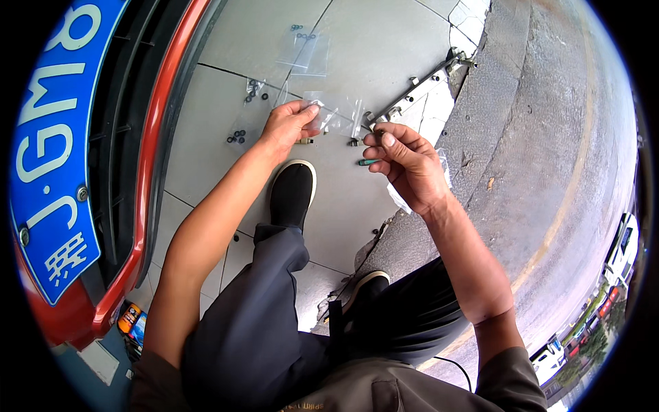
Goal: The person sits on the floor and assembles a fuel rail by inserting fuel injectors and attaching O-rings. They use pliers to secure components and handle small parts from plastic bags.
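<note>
My left hand (288,123) pinches one edge of a small clear plastic bag (334,113), held up between both hands. My right hand (405,161) grips the bag's other side with its fingertips and also holds a small green-tipped part (367,163). Below the bag, on the grey tiled floor (371,48), lie two small metal pieces (305,141). A long metal rail with several fittings (415,86) lies on the tiles just beyond my right hand.
More clear bags (305,48) and small black rings (237,136) lie scattered on the tiles. A red car bumper (147,165) with a blue plate (51,151) fills the left. My black shoes (292,192) stand below; a concrete kerb (508,137) runs right.
</note>
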Available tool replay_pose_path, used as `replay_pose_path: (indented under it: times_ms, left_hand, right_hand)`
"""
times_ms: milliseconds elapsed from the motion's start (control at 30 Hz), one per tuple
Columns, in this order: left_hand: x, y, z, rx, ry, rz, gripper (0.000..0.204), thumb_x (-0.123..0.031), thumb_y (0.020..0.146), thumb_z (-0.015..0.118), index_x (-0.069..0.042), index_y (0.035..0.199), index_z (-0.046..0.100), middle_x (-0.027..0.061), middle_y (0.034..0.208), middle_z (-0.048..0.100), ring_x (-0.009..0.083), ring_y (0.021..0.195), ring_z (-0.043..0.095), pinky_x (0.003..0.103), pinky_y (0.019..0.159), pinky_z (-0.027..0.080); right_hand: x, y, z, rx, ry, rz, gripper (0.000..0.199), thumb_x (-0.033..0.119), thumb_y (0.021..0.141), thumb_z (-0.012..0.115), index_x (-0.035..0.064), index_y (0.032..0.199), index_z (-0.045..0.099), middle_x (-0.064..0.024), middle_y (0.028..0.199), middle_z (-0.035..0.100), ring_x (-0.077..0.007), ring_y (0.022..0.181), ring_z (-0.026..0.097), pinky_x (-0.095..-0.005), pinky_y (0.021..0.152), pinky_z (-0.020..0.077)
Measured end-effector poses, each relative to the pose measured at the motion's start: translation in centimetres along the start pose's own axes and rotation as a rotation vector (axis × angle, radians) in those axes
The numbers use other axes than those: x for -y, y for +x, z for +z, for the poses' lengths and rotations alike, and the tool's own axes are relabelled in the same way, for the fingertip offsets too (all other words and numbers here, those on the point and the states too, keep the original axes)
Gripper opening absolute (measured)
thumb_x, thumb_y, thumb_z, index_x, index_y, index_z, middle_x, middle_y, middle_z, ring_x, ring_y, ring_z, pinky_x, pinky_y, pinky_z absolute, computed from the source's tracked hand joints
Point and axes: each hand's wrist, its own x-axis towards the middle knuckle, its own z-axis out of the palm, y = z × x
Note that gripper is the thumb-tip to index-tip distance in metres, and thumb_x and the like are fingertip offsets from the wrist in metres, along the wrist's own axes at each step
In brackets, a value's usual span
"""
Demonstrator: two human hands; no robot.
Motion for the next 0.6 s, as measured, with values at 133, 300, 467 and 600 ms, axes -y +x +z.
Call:
replay_pose_path:
  times_ms: [133, 300, 467, 600]
  left_hand:
    - [0.6, 3.0, 1.1, -0.102, 0.297, 0.061, 0.031, -0.022, 0.099, 0.065, -0.001, 0.122, 0.062, 0.007, 0.108, 0.067, 0.0186, 0.098, 0.065, 0.036, 0.086, 0.057]
    - [0.8, 0.9, 1.0, -0.479, 1.333, 0.736, 0.044, -0.02, 0.095, 0.067, -0.001, 0.134, 0.057, 0.0114, 0.12, 0.065, 0.0228, 0.102, 0.065, 0.037, 0.086, 0.056]
    - [-4.2, -6.9, 4.9, -0.023, 0.381, 0.465, 0.033, -0.013, 0.094, 0.068, -0.003, 0.125, 0.064, 0.0086, 0.105, 0.067, 0.0152, 0.084, 0.065, 0.029, 0.076, 0.055]
    - [-6.8, -11.0, 6.7, 0.172, 0.454, 0.754, 0.023, -0.005, 0.092, 0.069, 0.0, 0.115, 0.069, 0.0061, 0.101, 0.066, 0.0131, 0.087, 0.065, 0.028, 0.077, 0.055]
  right_hand:
    - [0.8, -1.2, 0.2, 0.107, 0.051, -0.017, 0.021, 0.004, 0.094, 0.069, -0.0004, 0.114, 0.066, -0.0147, 0.103, 0.072, -0.0218, 0.092, 0.071, -0.0319, 0.078, 0.06]
    - [1.3, -2.2, -0.3, 0.121, -0.008, -0.064, 0.022, 0.002, 0.09, 0.073, 0.0, 0.111, 0.067, -0.014, 0.103, 0.072, -0.02, 0.088, 0.07, -0.0326, 0.078, 0.0581]
    - [1.5, -2.5, 0.1, 0.102, -0.037, -0.075, 0.022, 0.0, 0.089, 0.073, -0.0005, 0.109, 0.067, -0.0144, 0.101, 0.071, -0.0206, 0.084, 0.071, -0.0333, 0.076, 0.0593]
    - [1.6, -2.4, 0.8, 0.125, -0.018, -0.041, 0.021, 0.002, 0.09, 0.072, -0.0012, 0.11, 0.067, -0.0143, 0.101, 0.072, -0.0205, 0.083, 0.071, -0.0335, 0.076, 0.059]
